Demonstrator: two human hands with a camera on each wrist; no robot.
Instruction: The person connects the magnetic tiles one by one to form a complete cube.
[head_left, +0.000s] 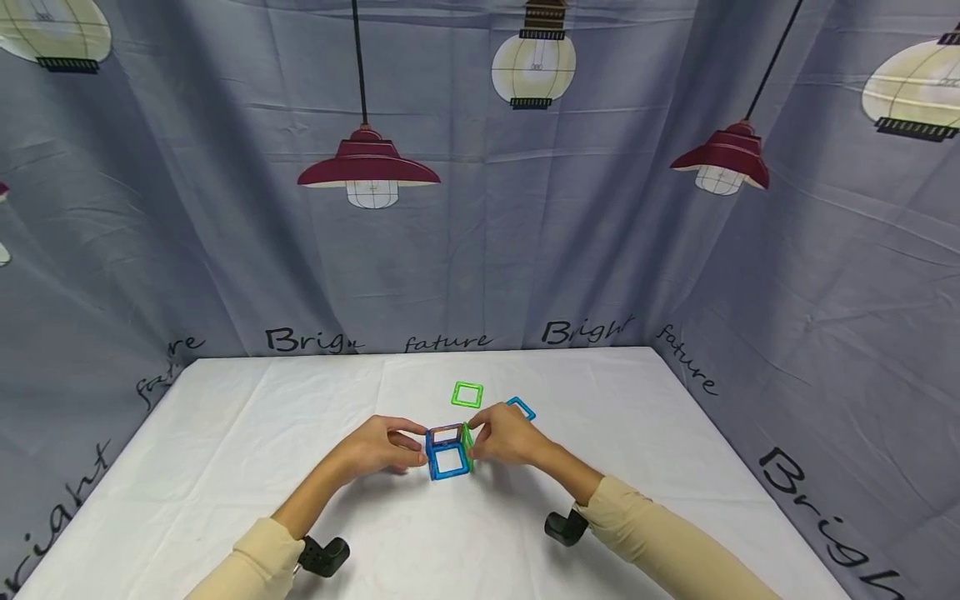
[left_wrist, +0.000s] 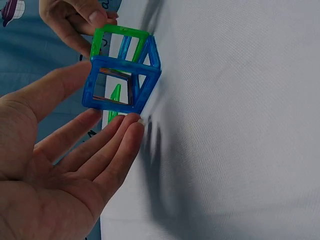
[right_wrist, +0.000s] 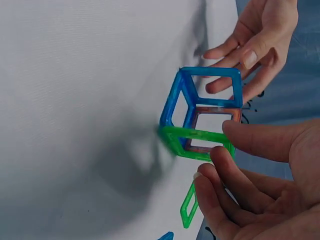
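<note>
Magnetic square tiles stand joined as an open-topped box on the white cloth, with blue tiles (head_left: 450, 475), a brown-orange tile (right_wrist: 237, 113) at the back and a green tile (right_wrist: 197, 134) on the right side. My right hand (head_left: 507, 434) pinches the green tile's edge between thumb and fingertips. On the opposite side, my left hand (head_left: 379, 445) has its fingers extended, thumb and fingertips right at the blue side tile (left_wrist: 117, 64). Its palm holds nothing in the left wrist view.
Behind the box lies a loose green square tile (head_left: 454, 393) on the cloth-covered table (head_left: 300, 392). A loose blue tile (head_left: 527, 406) is partly hidden beyond my right hand. A grey curtain (head_left: 465, 275) printed with lamps hangs around the table's back and sides.
</note>
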